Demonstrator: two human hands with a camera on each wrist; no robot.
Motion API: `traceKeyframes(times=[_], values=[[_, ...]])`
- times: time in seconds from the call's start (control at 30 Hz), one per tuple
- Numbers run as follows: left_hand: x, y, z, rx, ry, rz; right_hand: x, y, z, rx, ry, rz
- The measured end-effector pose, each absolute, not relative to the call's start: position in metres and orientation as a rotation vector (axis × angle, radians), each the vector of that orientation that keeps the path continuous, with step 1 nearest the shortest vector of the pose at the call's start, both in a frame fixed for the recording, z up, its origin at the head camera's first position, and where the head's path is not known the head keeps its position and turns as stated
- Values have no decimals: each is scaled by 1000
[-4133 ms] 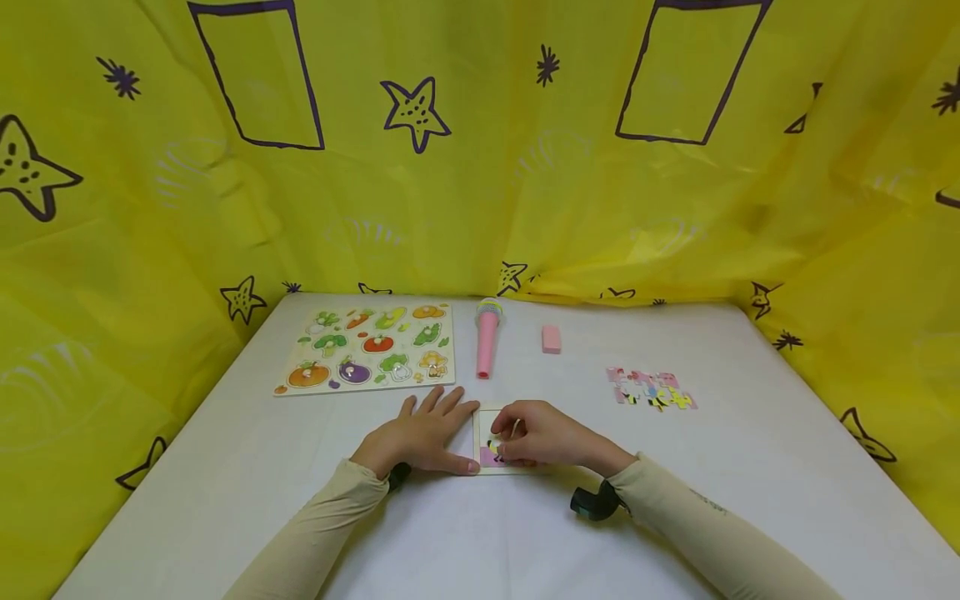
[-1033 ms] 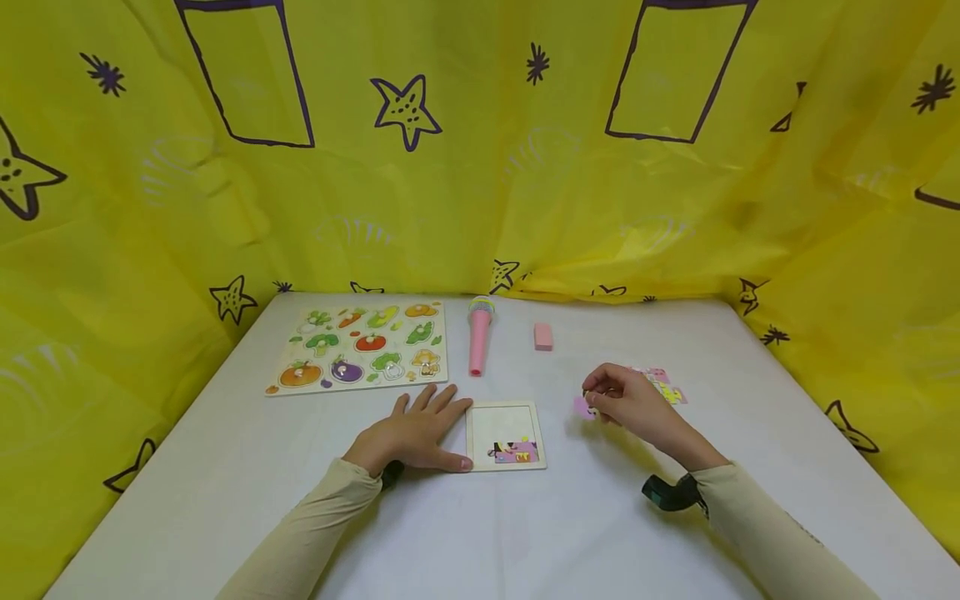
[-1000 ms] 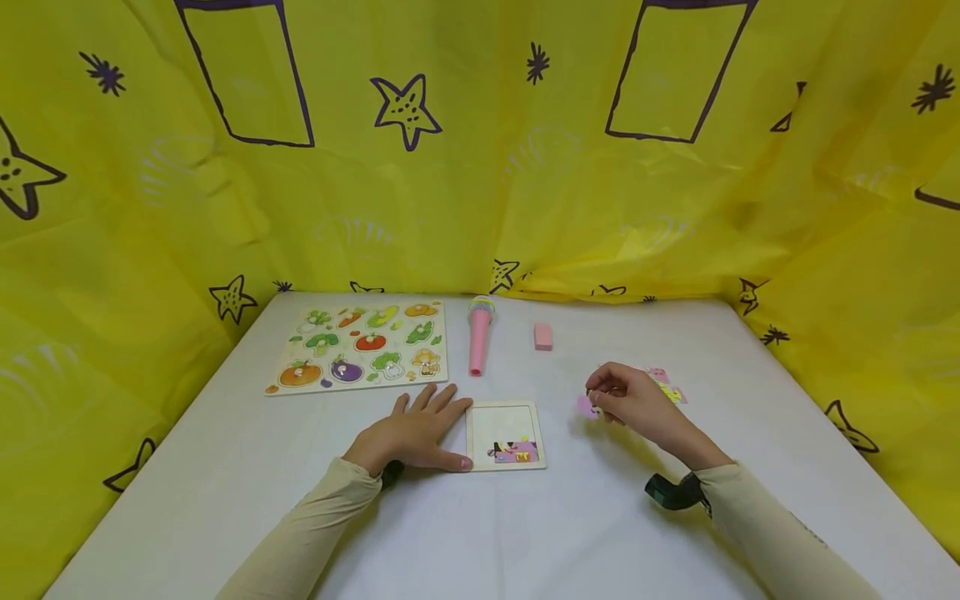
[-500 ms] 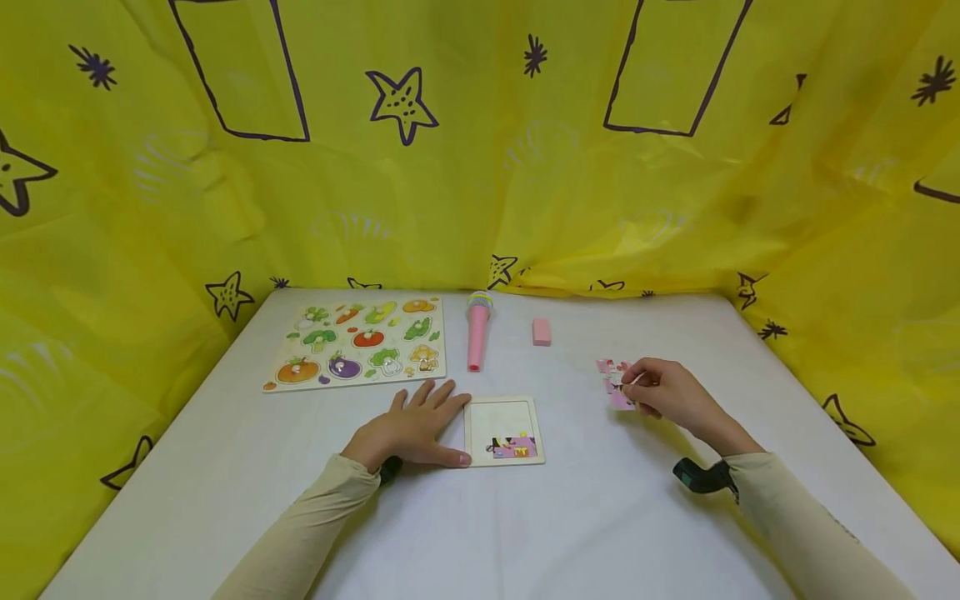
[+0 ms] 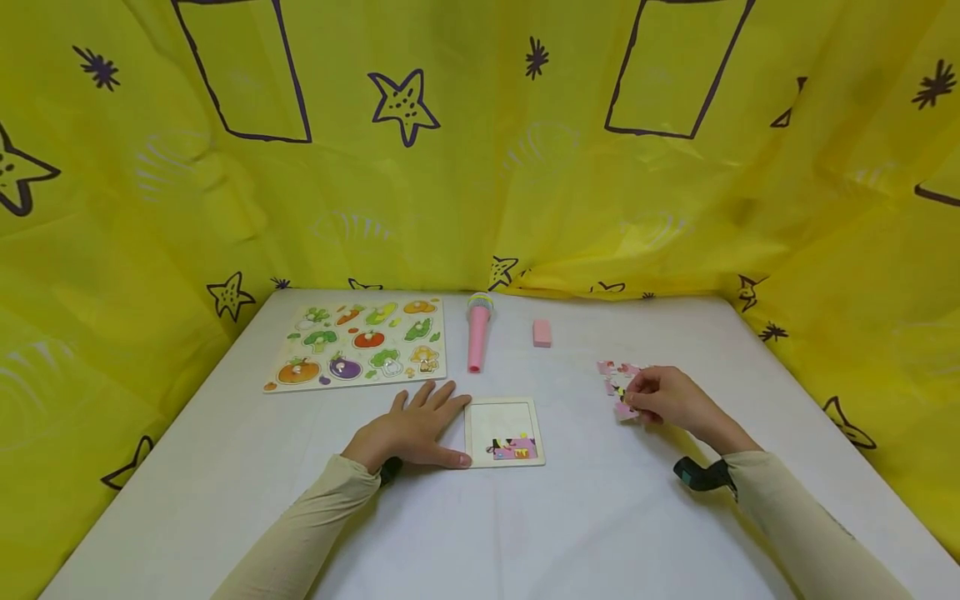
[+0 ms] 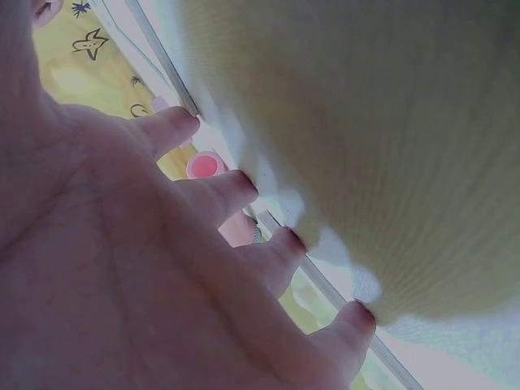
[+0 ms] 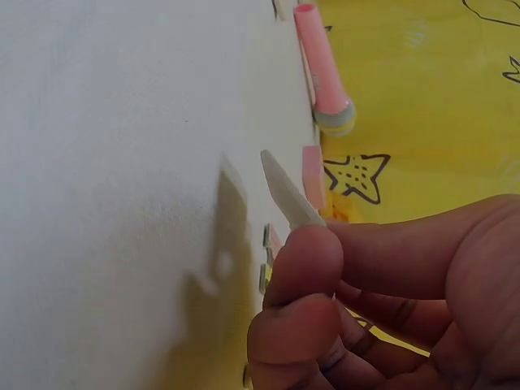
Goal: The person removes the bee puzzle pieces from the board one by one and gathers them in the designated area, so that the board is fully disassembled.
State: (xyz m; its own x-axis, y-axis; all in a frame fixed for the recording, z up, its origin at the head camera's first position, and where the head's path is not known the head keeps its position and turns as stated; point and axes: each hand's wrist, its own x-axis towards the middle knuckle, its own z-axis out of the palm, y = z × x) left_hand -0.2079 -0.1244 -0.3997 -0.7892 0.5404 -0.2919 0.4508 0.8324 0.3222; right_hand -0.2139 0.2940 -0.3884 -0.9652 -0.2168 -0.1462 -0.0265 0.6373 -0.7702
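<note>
My left hand lies flat with fingers spread, its thumb and forefinger touching the left edge of a small wooden puzzle frame. A pink and yellow joined part of a jigsaw fills the bottom right of that frame. Over on the right, my right hand pinches a pink jigsaw piece between thumb and fingers. In the right wrist view this puzzle piece appears edge-on, raised off the table. Loose jigsaw pieces lie just behind the right hand, which partly hides them.
A vegetable peg puzzle board lies at the back left. Beside it are a pink toy microphone and a pink block. A yellow patterned curtain encloses the back and sides of the white table.
From the frame, my right hand has moved right to the loose pieces, holding a pink piece. During the last half second it lowered slightly and the piece tilted. My left hand has stayed put.
</note>
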Motion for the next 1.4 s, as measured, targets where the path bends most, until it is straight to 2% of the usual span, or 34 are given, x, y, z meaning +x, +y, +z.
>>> traceKeyframes(times=[0.83,1.4], values=[[-209,-123,-398,755,2635,343,-221,287,-389,-218,2744,-973],[-208,-124,-398,735,2630,333,-226,288,-392,-553,2861,-719]])
